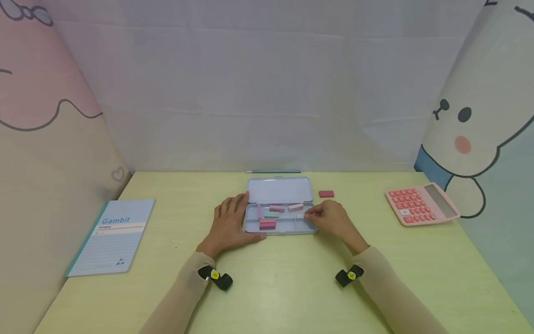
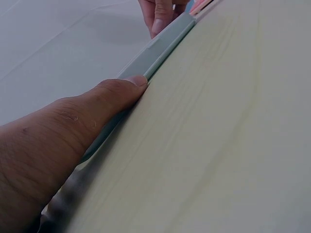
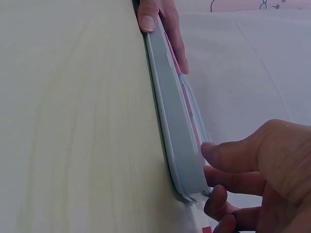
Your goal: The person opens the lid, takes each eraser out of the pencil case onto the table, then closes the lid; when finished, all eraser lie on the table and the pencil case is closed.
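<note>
A pale blue pencil case [image 1: 285,228] lies with its lid [image 1: 279,190] folded back. Inside are several small blocks: a stacked pink pair [image 1: 267,224], others in pink tones, and a green one [image 1: 271,215]. My left hand [image 1: 228,226] spans the case's left end, fingers fairly straight beside the lid hinge, thumb [image 2: 124,90] pressing the front edge. At the right end, my right hand [image 1: 331,219] brings thumb and index finger together over the inside, seemingly pinching a small pale piece mostly hidden by the fingertips. Its other fingers curl outside the case [image 3: 170,107].
A dark pink block [image 1: 327,194] lies right of the lid. Behind the case, a green pencil [image 1: 273,171] lies along the table's back edge. A notebook [image 1: 112,236] is at the left and a pink calculator [image 1: 422,204] at the right. Cloth walls [image 1: 267,102] surround the table.
</note>
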